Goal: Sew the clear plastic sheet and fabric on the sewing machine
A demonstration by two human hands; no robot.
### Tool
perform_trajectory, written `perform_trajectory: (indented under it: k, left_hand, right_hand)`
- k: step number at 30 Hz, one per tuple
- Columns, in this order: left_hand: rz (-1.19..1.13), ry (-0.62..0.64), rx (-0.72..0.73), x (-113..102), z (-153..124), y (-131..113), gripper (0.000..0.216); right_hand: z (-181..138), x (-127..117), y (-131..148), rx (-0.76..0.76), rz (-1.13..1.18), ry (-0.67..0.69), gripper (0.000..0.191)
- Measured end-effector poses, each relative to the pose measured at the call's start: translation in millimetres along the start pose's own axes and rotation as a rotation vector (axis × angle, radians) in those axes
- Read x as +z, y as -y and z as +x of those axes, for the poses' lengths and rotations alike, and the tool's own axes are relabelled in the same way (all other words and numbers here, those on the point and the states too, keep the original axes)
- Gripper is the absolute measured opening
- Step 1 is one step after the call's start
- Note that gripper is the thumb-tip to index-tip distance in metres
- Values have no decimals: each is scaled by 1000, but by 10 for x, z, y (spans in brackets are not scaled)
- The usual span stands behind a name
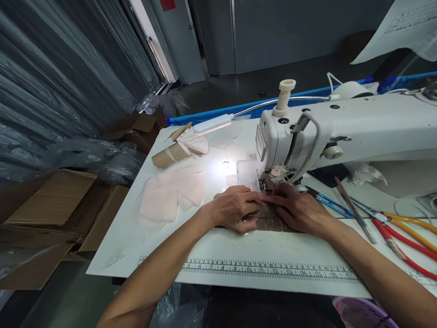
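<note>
Ruler marks printed along the near edge of the white table. Past them, left hand and right hand side by side, palms down, fingers spread flat, not closed around anything, just pressing on a small see-through piece. Piece lying between both hands, touching each, long side running left to right. Fingertips of both hands pointing away, almost meeting just in front of the needle of the sewing machine. Right hand a bit nearer the needle. Farther left, pink fabric, then a brown paper roll.
</note>
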State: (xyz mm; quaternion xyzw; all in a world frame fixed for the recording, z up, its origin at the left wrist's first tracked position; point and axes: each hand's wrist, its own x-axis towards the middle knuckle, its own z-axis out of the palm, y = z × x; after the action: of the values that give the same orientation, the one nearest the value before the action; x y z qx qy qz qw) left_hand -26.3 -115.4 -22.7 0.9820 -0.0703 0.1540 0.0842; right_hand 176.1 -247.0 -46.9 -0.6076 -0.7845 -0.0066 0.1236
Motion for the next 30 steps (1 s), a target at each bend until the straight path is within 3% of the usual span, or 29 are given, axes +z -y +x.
perform_trajectory:
  k: [14, 30]
  left_hand:
    - [54, 61, -66, -20, 17, 32, 33]
    - [89, 84, -113, -8, 19, 87, 43]
  right_hand:
    - [-20, -1, 45, 53, -24, -21, 41]
    - [-14, 17, 39, -15, -125, -99, 41]
